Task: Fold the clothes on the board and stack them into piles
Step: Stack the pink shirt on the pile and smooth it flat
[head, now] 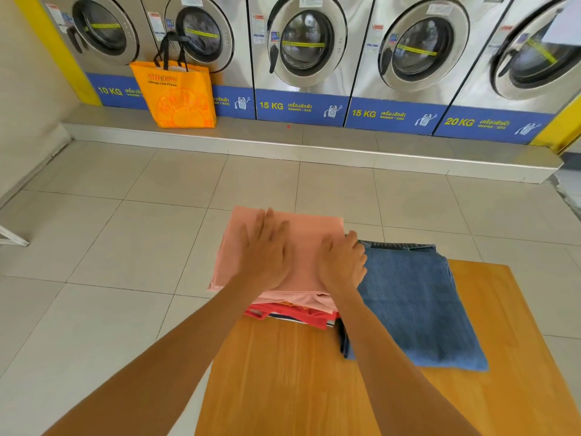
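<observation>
A folded salmon-pink garment [309, 234] tops a pile of folded clothes [292, 313] with red and striped layers, at the far left corner of the wooden board [283, 372]. My left hand [267, 250] lies flat on the pink garment, fingers spread. My right hand [344, 264] rests on the garment's right edge with fingers curled, right beside folded blue jeans [415, 303]. The jeans lie on the board to the right of the pile, touching it.
A row of front-loading washing machines [301, 48] lines the far wall on a raised step [283, 143]. An orange shopping bag [176, 92] stands on that step at the left. Pale floor tiles [110, 240] surround the board.
</observation>
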`<state>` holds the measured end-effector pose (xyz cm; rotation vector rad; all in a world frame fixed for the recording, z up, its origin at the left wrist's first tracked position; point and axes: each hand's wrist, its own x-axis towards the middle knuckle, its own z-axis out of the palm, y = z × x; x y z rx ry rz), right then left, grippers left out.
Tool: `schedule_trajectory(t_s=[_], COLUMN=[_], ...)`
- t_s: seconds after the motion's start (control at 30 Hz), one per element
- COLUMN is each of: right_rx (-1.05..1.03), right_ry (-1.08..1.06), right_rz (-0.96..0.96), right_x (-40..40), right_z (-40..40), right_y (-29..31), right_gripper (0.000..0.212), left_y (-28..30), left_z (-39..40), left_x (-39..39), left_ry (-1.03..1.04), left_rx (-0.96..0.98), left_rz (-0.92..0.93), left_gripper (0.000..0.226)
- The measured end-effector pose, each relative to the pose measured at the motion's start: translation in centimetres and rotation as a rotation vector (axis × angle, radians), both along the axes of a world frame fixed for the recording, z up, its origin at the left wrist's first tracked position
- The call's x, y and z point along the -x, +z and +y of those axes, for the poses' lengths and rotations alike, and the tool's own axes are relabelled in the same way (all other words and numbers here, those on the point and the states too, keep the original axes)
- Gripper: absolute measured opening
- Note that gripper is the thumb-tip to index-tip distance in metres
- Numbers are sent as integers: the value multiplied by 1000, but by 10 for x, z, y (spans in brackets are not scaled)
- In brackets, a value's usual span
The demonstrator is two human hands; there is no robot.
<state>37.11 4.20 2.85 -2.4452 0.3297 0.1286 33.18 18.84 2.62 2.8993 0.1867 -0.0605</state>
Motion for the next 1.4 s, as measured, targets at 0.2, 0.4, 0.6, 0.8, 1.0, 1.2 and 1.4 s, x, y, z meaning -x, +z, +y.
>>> schedule_trajectory(t_s=[0.2,0.4,0.6,0.8,1.0,1.2,1.4], right_rx=[-126,-213,-136,-292,-482,-428,-443], right_ry=[127,217,161,300,148,57,158], right_rz=[293,254,127,109,215,67,32], right_x=[-3,45,69,75,85,36,-37], right_z=[-40,-54,-52,-64,-79,-64,-41], right_y=[5,15,15,22,18,21,22], right_gripper=[66,47,42,45,49,24,32], left_y=[-23,-20,-11,9,18,13,8], left_z=[11,5,0,-18,-36,-53,-58], left_x=[-8,-16,-13,19,45,58,54], left_ry=[35,51,60,-201,-319,-364,-380], left_rx=[21,25,61,293,310,229,114], left_rz=[50,69,85,-51,-58,-77,-184], left_gripper=[59,56,55,58,42,37,18])
